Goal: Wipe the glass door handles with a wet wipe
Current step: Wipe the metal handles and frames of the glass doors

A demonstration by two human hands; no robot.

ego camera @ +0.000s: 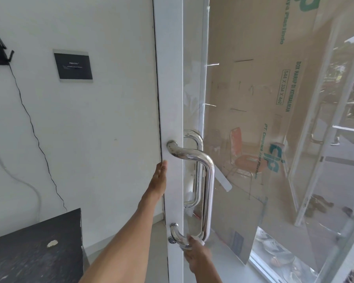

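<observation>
Two polished chrome handles sit on the white-framed glass door (pixel 170 99), one on each face of the pane. The near handle (pixel 210 180) is a smooth round tube bent into a D, mounted on the frame at its top and bottom ends, and its mirror surface shows streaky reflections. The far handle (pixel 198 160) has the same shape and shows through the glass just behind it, toward eleven o'clock.

The right hand (pixel 194 256), at six o'clock in the view, is clenched around the near handle's lower bend. It presses the wet wipe (pixel 200 241), a crumpled white wad, against the tube. A small round lock cylinder (pixel 172 240) sits in the frame at nine o'clock from this hand.

The left hand (pixel 160 176) is released, with its fingers straight and flat against the door's outer edge, at nine o'clock from the near handle's straight bar.

Behind the pane leans a sheet of brown cardboard (pixel 253 88) with green print, and an orange chair (pixel 243 158) is faintly visible. On the matt white wall (pixel 100 129) at ten o'clock hangs a black rectangular plaque (pixel 73 66). A thin black cable (pixel 35 135) runs down toward a dark, scuffed worktop (pixel 35 248) at seven o'clock.
</observation>
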